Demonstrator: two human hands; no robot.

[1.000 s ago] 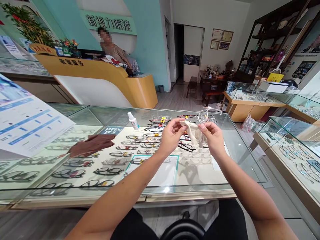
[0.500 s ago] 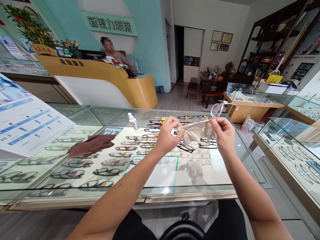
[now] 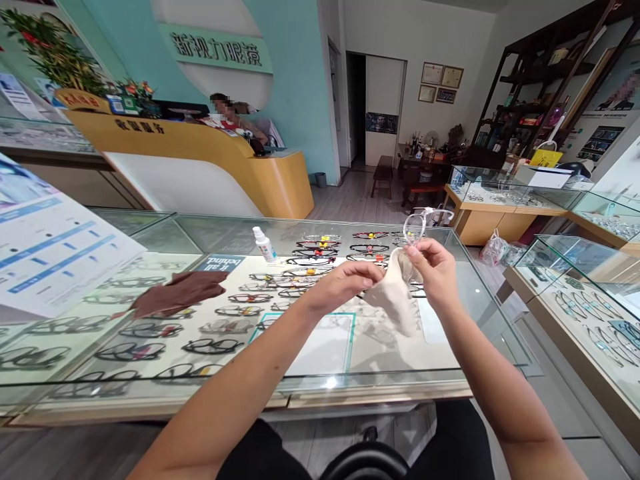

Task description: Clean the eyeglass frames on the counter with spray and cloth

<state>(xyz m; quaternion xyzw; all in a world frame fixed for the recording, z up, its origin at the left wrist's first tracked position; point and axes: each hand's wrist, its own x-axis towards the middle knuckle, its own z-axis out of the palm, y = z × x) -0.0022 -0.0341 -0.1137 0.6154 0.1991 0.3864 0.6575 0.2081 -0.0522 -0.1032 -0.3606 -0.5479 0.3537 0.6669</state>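
Observation:
Clear-framed eyeglasses (image 3: 415,229) stick up from my right hand (image 3: 436,268), pinched between thumb and fingers at the lower rim. A beige cleaning cloth (image 3: 395,301) hangs below them, bunched against the same fingers. My left hand (image 3: 349,280) is closed on the cloth's left edge; its fingertips are partly hidden in the folds. Both hands are above the glass display case (image 3: 390,370). A white spray bottle (image 3: 265,245) stands on the glass beyond my left hand, and a brown cloth (image 3: 180,292) lies crumpled farther left.
Rows of spectacle frames (image 3: 213,346) fill the case. A white sheet with a teal border (image 3: 320,343) is in front of my left forearm. A printed stand-up card (image 3: 60,240) is at left. Behind a yellow counter (image 3: 285,183) sits a person. More display cases (image 3: 580,293) stand at right.
The eyeglasses and my right hand have moved slightly left and toward my left hand. The cloth, stretched between the hands before, now sags and hangs in a bunch. The person behind the counter leans lower.

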